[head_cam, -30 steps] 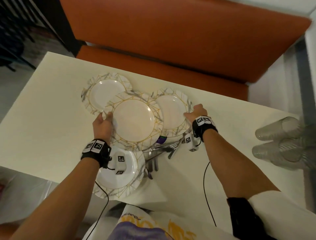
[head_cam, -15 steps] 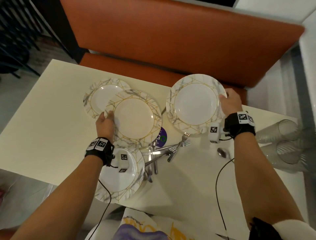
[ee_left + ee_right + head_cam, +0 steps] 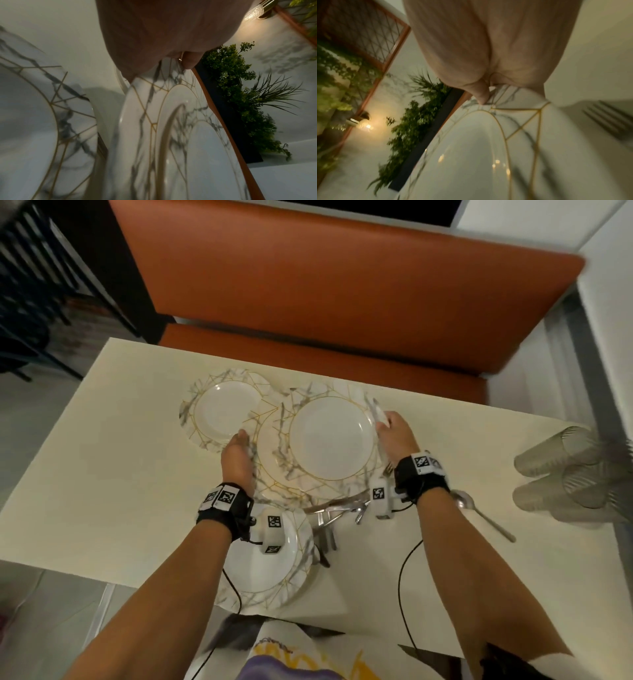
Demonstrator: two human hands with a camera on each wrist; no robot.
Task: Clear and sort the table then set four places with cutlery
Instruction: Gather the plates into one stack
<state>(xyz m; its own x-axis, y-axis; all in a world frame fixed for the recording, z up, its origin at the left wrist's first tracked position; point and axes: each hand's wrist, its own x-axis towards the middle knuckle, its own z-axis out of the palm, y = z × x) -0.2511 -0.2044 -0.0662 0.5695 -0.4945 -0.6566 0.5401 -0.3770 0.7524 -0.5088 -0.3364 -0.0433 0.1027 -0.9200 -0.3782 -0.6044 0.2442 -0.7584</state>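
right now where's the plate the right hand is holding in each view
Head: the held plate sits centre, over the stacked plate, right hand at its right rim.
Left wrist: lower right, seen over the stacked plate's rim.
Right wrist: lower centre, thumb on its rim.
Shared landmark: the orange bench edge.

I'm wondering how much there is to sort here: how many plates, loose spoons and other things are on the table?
Plates: 4 (far-left plate, top plate, plate beneath it, near plate)
Spoon lying alone: 1
Cutlery pile and clear cups: too tangled or blurred to count
Total counted: 5
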